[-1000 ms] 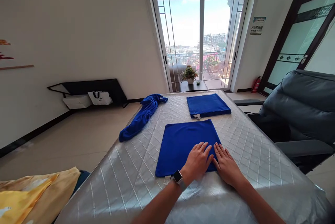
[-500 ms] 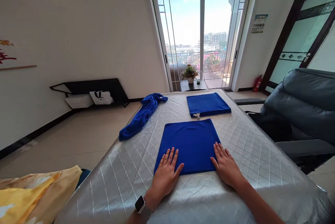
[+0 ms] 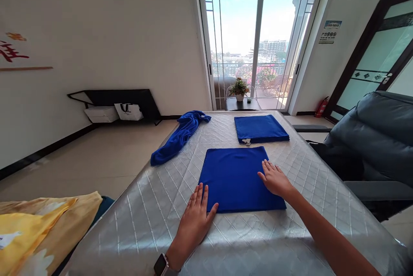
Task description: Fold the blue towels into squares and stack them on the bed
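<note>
A blue cloth [image 3: 237, 179], folded into a flat square, lies in front of me on the silver quilted table surface [image 3: 155, 228]. My left hand [image 3: 197, 216] rests with fingers spread on its near left corner. Over its right edge lies my right hand [image 3: 273, 176], fingers extended and palm down. Just beyond is a neat stack of folded blue cloths [image 3: 261, 128] with a white tag at its front left. A crumpled blue cloth [image 3: 180, 137] stretches along the far left edge of the table.
A dark padded armchair [image 3: 380, 134] stands close on the right. Yellow patterned fabric [image 3: 41, 233] occupies the lower left. A potted plant [image 3: 239, 89] sits on a small table before the sliding glass door. Against the wall leans a black frame [image 3: 129, 95] with a white bag.
My right hand has slid away from me along the cloth's right edge. My left hand has shifted slightly left to the near corner. The view has turned a little left.
</note>
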{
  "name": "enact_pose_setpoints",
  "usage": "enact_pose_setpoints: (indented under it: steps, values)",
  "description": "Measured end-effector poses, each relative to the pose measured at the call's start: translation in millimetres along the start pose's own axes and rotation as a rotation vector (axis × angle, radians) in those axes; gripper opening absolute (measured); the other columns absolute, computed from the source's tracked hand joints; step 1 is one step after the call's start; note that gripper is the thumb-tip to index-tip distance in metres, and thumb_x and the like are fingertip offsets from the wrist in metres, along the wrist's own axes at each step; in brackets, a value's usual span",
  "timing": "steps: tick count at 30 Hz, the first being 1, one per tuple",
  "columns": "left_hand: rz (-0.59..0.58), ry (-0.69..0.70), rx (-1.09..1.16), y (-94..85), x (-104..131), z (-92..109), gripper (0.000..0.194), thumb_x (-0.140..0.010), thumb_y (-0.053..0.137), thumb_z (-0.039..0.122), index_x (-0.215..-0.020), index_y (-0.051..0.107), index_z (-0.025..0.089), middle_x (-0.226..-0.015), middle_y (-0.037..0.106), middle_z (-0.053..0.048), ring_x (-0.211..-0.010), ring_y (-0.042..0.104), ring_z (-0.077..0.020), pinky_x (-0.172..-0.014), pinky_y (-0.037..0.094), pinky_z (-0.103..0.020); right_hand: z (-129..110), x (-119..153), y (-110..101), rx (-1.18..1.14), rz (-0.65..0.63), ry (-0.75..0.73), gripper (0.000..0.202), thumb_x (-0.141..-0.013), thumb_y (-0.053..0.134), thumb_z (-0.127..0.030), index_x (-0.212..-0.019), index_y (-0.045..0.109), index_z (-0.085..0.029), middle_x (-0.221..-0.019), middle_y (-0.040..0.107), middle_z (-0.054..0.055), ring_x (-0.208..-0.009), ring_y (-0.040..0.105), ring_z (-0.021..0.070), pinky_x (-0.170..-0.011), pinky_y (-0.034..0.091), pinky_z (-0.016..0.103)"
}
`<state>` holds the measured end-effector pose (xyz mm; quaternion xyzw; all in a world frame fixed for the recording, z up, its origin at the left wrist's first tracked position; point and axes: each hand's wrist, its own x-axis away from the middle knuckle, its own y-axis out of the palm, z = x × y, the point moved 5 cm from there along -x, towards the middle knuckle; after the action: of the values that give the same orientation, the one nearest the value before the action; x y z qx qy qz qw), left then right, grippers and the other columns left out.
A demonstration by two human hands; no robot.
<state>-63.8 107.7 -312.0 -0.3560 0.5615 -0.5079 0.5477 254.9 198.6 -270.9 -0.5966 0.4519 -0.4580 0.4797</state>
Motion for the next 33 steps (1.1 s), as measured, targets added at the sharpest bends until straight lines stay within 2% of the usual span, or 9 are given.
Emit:
enact_pose_setpoints:
  steps: [5, 9, 12, 16, 18, 20, 22, 25, 33]
  values:
    - [-0.128, -0.001, -0.008, -6.7, -0.9, -12.8, 0.082, -0.099, 0.031, 0.068, -0.159, 0.029, 0.013, -0.166, 0.025, -0.016, -0.154, 0.026, -0.0302, -0.123, 0.031, -0.049, 3.4, -28.4, 21.4, -0.064, 0.064, 0.078, 0.072, -0.104, 0.014, -0.047, -0.162, 0.016, -0.004, -0.169, 0.010, 0.013, -0.157, 0.007, 0.0227, -0.126, 0.008, 0.043]
    - [-0.179, 0.010, -0.016, -24.2, -33.2, -4.0, 0.087, -0.097, 0.031, 0.071, -0.156, 0.037, 0.007, -0.163, 0.031, -0.022, -0.151, 0.031, -0.0344, -0.120, 0.033, -0.051, 6.4, -29.2, 31.5, -0.073, 0.079, 0.071, 0.072, -0.105, 0.015, -0.048, -0.162, 0.015, -0.005, -0.170, 0.009, 0.012, -0.157, 0.006, 0.0225, -0.126, 0.007, 0.042]
    - [-0.110, 0.181, 0.033, -30.9, -77.5, 52.3, 0.079, -0.102, 0.025, 0.063, -0.154, 0.040, 0.006, -0.161, 0.036, -0.022, -0.151, 0.033, -0.0317, -0.121, 0.034, -0.047, 7.0, -28.2, 29.9, -0.064, 0.086, 0.071, 0.072, -0.105, 0.015, -0.048, -0.162, 0.015, -0.005, -0.170, 0.010, 0.012, -0.157, 0.007, 0.0228, -0.126, 0.007, 0.042]
    - [-0.045, 0.450, 0.137, -8.7, -126.0, 153.0, 0.067, -0.105, 0.023, 0.053, -0.154, 0.041, 0.011, -0.160, 0.041, -0.018, -0.151, 0.034, -0.0273, -0.123, 0.031, -0.046, 7.9, -28.0, 30.6, -0.029, 0.104, 0.055, 0.068, -0.105, 0.017, -0.042, -0.162, 0.017, -0.005, -0.170, 0.012, 0.012, -0.157, 0.008, 0.0227, -0.126, 0.009, 0.043]
    - [-0.051, 0.473, 0.170, 8.9, -139.7, 183.7, 0.065, -0.106, 0.022, 0.050, -0.155, 0.040, 0.011, -0.160, 0.040, -0.018, -0.152, 0.033, -0.0267, -0.123, 0.029, -0.046, 7.9, -27.9, 32.9, -0.004, 0.103, 0.026, 0.064, -0.104, 0.018, -0.034, -0.162, 0.020, -0.009, -0.170, 0.013, 0.011, -0.157, 0.007, 0.0222, -0.126, 0.010, 0.043]
    - [-0.072, 0.434, 0.188, 22.8, -146.4, 194.0, 0.066, -0.106, 0.020, 0.049, -0.155, 0.039, 0.009, -0.161, 0.039, -0.018, -0.152, 0.032, -0.0263, -0.124, 0.028, -0.046, 8.0, -27.8, 34.2, 0.010, 0.098, 0.011, 0.063, -0.103, 0.019, -0.031, -0.162, 0.022, -0.011, -0.170, 0.013, 0.010, -0.157, 0.007, 0.0221, -0.126, 0.011, 0.043]
    - [-0.088, 0.392, 0.188, 29.1, -147.0, 187.2, 0.068, -0.106, 0.017, 0.050, -0.155, 0.038, 0.007, -0.162, 0.037, -0.017, -0.153, 0.030, -0.0259, -0.125, 0.027, -0.044, 7.8, -27.8, 33.2, 0.009, 0.093, 0.021, 0.064, -0.104, 0.019, -0.034, -0.162, 0.021, -0.009, -0.170, 0.012, 0.011, -0.157, 0.008, 0.0225, -0.126, 0.011, 0.043]
    - [-0.089, 0.336, 0.154, 26.2, -141.7, 153.3, 0.072, -0.105, 0.017, 0.056, -0.156, 0.038, 0.008, -0.163, 0.034, -0.016, -0.154, 0.028, -0.0263, -0.126, 0.026, -0.045, 6.7, -27.5, 28.8, -0.019, 0.087, 0.053, 0.067, -0.105, 0.017, -0.040, -0.162, 0.017, -0.005, -0.169, 0.011, 0.011, -0.157, 0.009, 0.0225, -0.126, 0.009, 0.042]
    - [-0.086, 0.008, -0.015, 10.9, -119.8, -4.8, 0.081, -0.103, 0.017, 0.062, -0.157, 0.033, 0.003, -0.165, 0.028, -0.020, -0.154, 0.025, -0.0295, -0.126, 0.023, -0.048, 6.1, -28.9, 27.3, -0.057, 0.053, 0.071, 0.069, -0.105, 0.015, -0.044, -0.163, 0.013, -0.006, -0.170, 0.008, 0.009, -0.157, 0.006, 0.0197, -0.126, 0.006, 0.041]
